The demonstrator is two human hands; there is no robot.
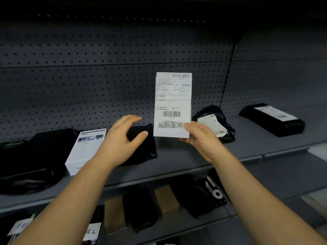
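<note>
1. Shipping label [172, 105]: held upright in the air above the middle of the shelf [177, 167], printed face toward the camera.
2. Right hand [200, 138]: pinches the label's lower right corner, thumb on the front, other fingers behind.
3. Left hand [122, 138]: fingers spread and loosely curved, holding nothing, over a black parcel [146, 149] just left of the label.

**Shipping label** [172, 103]: handwritten characters 超期退回 run along the lower edge, below a barcode. A second barcode sits at the top right. The fine print is too small to read.

**White tag** [92, 231], bottom left: the final character 上 is legible, the rest unclear.
</note>
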